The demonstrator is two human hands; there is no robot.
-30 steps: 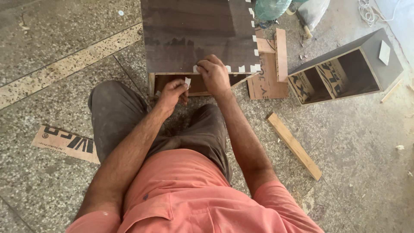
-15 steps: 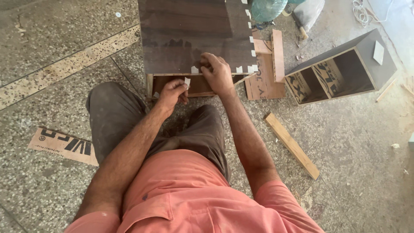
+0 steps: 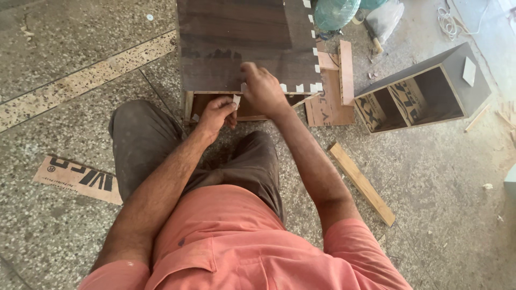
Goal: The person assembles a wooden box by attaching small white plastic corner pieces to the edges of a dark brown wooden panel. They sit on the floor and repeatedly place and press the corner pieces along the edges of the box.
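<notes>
Two hands worked the near edge of a dark wood-veneer panel (image 3: 242, 48) that lay on top of a low wooden box frame (image 3: 215, 104) on the terrazzo floor (image 3: 64, 70), right in front of the seated person's knees. Right hand (image 3: 262, 90) rested on the panel's edge, fingers curled down onto one of the small white tape tabs (image 3: 299, 87) spaced along the border; can't tell if it pinched the tab or just pressed it. Left hand (image 3: 216, 113) sat just below the edge, fingers narrowed around a small white piece (image 3: 236, 100), likely tape.

Handling judgement: panel looked stiff and flat, moderately heavy, with veneer faces probably slick and the edges prone to chipping. Best gripped by two opposite edges, clear of the tabs. Tape piece was light and flimsy, fingertip pinch only.

Nearby: open two-compartment cabinet (image 3: 424, 91) to the right, loose wooden batten (image 3: 361, 182) on the floor, cardboard scrap (image 3: 78, 179) at left.
</notes>
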